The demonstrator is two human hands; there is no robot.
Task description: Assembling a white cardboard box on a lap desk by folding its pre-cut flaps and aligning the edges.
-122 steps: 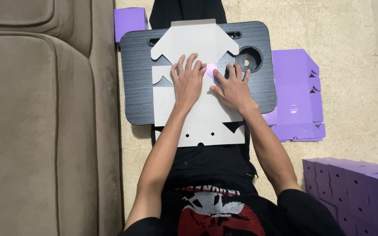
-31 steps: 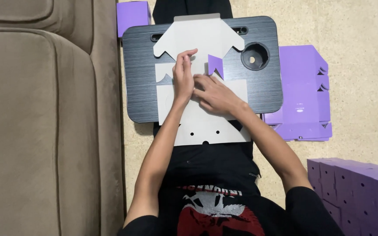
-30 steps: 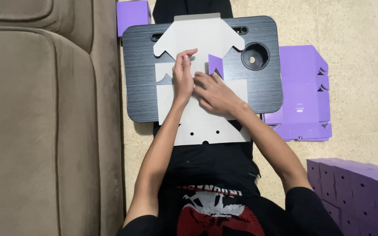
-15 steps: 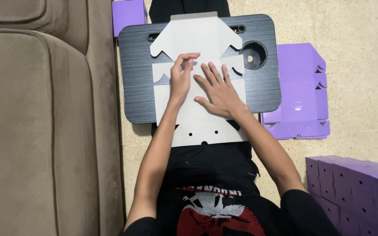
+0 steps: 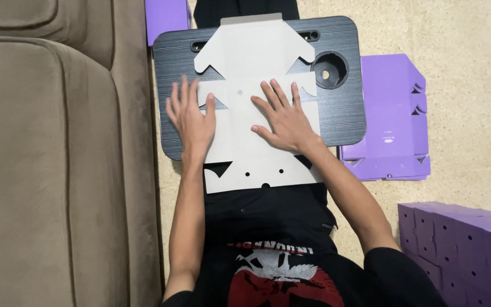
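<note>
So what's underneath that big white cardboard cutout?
A dark grey lap tray lies under the flat white cardboard cutout, with both hands pressing on top. The tray's middle is covered, so unseen.

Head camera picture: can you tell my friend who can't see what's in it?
Two bare hands, the left hand and the right hand, press flat on a pale die-cut cardboard sheet lying on a dark lap tray. A tan sofa is at the left, and flat purple cardboard and purple boxes lie on the floor at the right.

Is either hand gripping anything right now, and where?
Nothing is gripped. Both the left hand and right hand lie open, pressing flat on the grey die-cut cardboard sheet.
</note>
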